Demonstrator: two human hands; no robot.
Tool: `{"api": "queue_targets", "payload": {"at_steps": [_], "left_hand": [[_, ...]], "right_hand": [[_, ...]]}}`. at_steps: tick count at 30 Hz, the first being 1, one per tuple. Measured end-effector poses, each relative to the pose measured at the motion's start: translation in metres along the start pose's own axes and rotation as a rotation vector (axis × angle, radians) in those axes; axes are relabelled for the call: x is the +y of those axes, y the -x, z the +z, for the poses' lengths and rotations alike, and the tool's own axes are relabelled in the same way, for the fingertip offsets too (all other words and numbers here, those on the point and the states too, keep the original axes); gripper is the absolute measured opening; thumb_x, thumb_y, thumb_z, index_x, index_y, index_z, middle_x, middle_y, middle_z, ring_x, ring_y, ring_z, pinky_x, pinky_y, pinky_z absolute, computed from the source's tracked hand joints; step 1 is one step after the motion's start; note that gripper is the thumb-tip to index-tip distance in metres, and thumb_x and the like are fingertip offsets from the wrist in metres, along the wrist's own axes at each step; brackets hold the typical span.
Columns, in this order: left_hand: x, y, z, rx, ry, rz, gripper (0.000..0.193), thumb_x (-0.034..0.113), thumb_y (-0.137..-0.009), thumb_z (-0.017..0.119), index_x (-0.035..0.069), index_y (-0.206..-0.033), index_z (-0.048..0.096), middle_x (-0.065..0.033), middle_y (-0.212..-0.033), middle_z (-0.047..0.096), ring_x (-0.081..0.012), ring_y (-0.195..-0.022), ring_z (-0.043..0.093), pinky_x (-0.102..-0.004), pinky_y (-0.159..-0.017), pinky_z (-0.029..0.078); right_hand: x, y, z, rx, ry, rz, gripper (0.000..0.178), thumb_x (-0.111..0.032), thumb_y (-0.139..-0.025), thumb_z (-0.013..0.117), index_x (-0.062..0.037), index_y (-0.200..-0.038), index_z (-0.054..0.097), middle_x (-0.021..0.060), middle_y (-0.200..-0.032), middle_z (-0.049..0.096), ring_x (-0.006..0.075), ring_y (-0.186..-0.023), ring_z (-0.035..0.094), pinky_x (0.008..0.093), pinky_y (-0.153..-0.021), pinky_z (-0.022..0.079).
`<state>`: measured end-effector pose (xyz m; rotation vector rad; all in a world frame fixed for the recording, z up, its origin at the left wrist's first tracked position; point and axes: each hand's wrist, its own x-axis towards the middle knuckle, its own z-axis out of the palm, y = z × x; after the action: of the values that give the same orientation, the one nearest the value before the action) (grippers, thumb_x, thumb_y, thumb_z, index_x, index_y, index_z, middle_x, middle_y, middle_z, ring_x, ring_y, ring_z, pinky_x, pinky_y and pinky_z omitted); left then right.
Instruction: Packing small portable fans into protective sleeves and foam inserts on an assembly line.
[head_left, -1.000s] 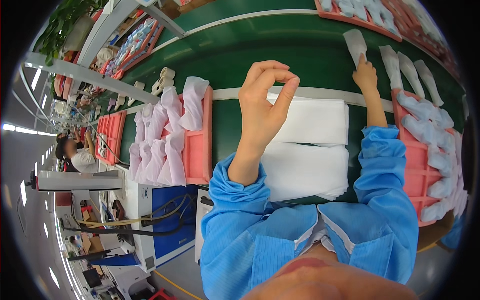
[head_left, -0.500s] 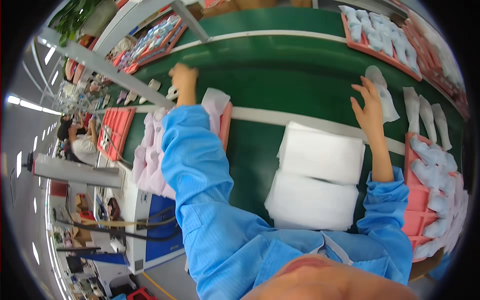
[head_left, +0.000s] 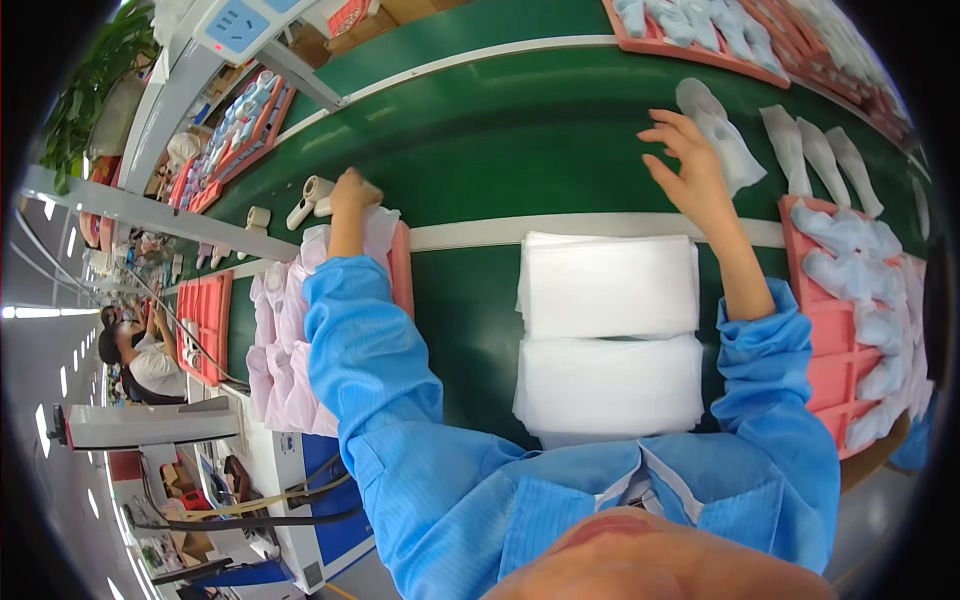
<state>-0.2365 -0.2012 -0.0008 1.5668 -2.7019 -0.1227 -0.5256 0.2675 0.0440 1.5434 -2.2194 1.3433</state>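
Green tabletop (head_left: 465, 335): white sheets (head_left: 612, 285) line near edge; left hand (head_left: 350, 190) by devices (head_left: 316, 188), grip unclear; right hand (head_left: 690, 170), released, near pouch (head_left: 724, 142); grey beam (head_left: 160, 215) left.

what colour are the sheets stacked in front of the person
The sheets are white, clearest in the head view.

White handheld appliance (head_left: 318, 188): rounded barrel, smooth finish, partly hidden; lying in the upper left of the frame. Wrapped piece (head_left: 722, 135): loosely sheathed in translucent white, elongated; lying aslant in the upper right, rounded end toward upper left, broader end toward lower right.
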Motion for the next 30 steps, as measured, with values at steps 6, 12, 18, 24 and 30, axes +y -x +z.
{"api": "queue_targets", "payload": {"at_steps": [6,12,18,24,30], "left_hand": [[0.194,0.096,-0.031,-0.191,0.811,0.560,0.084,0.024,-0.066,0.087,-0.002,-0.134,0.044,-0.0162,-0.114,0.062,-0.0252,-0.101,0.063,-0.0335,-0.090,0.050],[0.312,0.255,-0.081,-0.090,1.021,0.727,0.083,0.015,-0.073,0.083,0.002,-0.141,0.037,-0.0150,-0.118,0.058,-0.0206,-0.089,0.064,-0.0288,-0.076,0.053],[0.324,0.278,-0.010,0.103,1.156,0.646,0.039,0.009,-0.079,0.076,0.003,-0.110,0.052,-0.0070,-0.089,0.054,-0.0144,-0.078,0.061,-0.0277,-0.063,0.049],[0.334,0.322,0.030,-0.148,0.426,0.858,0.029,0.028,-0.076,0.077,0.007,-0.090,0.062,-0.0107,-0.086,0.063,-0.0302,-0.081,0.062,-0.0412,-0.071,0.049],[0.318,0.298,0.038,-0.287,0.615,0.788,0.022,0.020,-0.078,0.077,0.002,-0.083,0.066,-0.0091,-0.077,0.064,-0.0217,-0.069,0.060,-0.0325,-0.062,0.047]], "right_hand": [[-0.028,0.012,-0.001,-0.025,-0.030,-0.106,0.060,-0.009,-0.074,0.076,-0.0114,-0.130,0.054,0.0113,-0.134,0.050,0.0293,-0.114,0.056,0.0361,-0.086,0.052],[-0.049,0.013,-0.014,0.021,-0.019,-0.012,0.059,-0.010,-0.068,0.076,-0.0068,-0.123,0.053,0.0166,-0.118,0.057,0.0357,-0.102,0.060,0.0426,-0.083,0.051],[-0.023,0.009,-0.062,0.162,-0.003,-0.031,0.052,-0.009,-0.063,0.071,-0.0020,-0.112,0.056,0.0186,-0.103,0.061,0.0382,-0.095,0.061,0.0415,-0.080,0.049],[-0.021,0.010,-0.090,0.250,0.038,0.036,0.053,-0.009,-0.062,0.073,-0.0026,-0.112,0.057,0.0169,-0.103,0.062,0.0351,-0.094,0.062,0.0393,-0.082,0.049],[-0.034,0.014,-0.130,0.119,-0.129,0.083,0.059,-0.010,-0.063,0.079,-0.0027,-0.117,0.057,0.0110,-0.106,0.063,0.0235,-0.097,0.062,0.0327,-0.084,0.049]]}}
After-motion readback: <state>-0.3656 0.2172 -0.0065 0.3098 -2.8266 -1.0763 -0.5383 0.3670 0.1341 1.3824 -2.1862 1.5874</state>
